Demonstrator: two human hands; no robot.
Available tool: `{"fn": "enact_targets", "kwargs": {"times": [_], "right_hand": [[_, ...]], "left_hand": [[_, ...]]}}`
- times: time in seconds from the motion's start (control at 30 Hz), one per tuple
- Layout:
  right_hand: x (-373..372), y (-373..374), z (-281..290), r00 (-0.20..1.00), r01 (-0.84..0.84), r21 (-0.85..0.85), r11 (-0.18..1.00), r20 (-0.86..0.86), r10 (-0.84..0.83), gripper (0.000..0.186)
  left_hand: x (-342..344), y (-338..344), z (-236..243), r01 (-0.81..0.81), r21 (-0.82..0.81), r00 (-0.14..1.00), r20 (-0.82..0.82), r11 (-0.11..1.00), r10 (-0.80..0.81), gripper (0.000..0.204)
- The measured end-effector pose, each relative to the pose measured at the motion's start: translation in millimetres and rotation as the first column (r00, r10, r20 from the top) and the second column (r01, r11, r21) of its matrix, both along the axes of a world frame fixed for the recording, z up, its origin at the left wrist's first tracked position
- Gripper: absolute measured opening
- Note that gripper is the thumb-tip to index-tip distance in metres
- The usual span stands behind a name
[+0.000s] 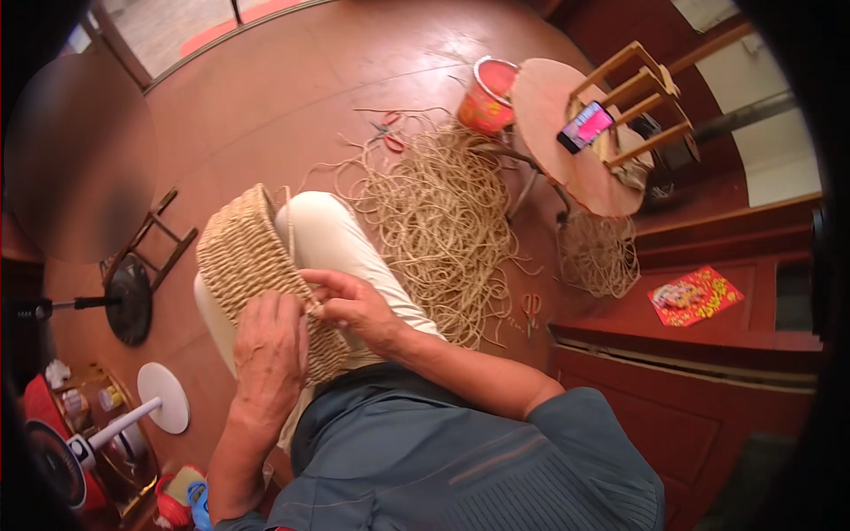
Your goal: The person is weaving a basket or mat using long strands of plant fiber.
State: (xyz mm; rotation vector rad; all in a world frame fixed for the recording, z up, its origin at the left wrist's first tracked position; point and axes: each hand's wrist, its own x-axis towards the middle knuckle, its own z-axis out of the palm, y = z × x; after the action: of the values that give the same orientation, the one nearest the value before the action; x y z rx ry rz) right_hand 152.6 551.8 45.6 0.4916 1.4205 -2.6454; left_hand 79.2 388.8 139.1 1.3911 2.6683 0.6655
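Note:
A woven straw-coloured basket (248, 252) rests on its side across my lap, over light trousers. My left hand (270, 345) lies on the basket's woven wall with its fingers bent over the rim area. At the rim, my right hand (354, 305) pinches with thumb and forefinger; what sits between the fingertips is too small to tell, though a strand of cord (290, 221) stands up from the rim nearby. On the floor beyond my right knee spreads a big loose heap of the same straw cord (438, 221).
Red-handled scissors (387, 133) lie by the heap's far edge, another pair (530, 311) at its near right. A round table (553, 106) holds a phone (586, 126) and a wooden frame (642, 97). A red bucket (487, 97) stands beside it. Fan (124, 420) at left.

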Motion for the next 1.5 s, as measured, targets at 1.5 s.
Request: {"fn": "enact_targets", "kwargs": {"times": [1.5], "right_hand": [[35,138,53,0.826,0.559,-0.146,0.816,0.185,-0.533,0.031]], "left_hand": [[-116,-410,-66,-0.945,0.318,0.315,0.948,0.076,-0.055,0.024]]}}
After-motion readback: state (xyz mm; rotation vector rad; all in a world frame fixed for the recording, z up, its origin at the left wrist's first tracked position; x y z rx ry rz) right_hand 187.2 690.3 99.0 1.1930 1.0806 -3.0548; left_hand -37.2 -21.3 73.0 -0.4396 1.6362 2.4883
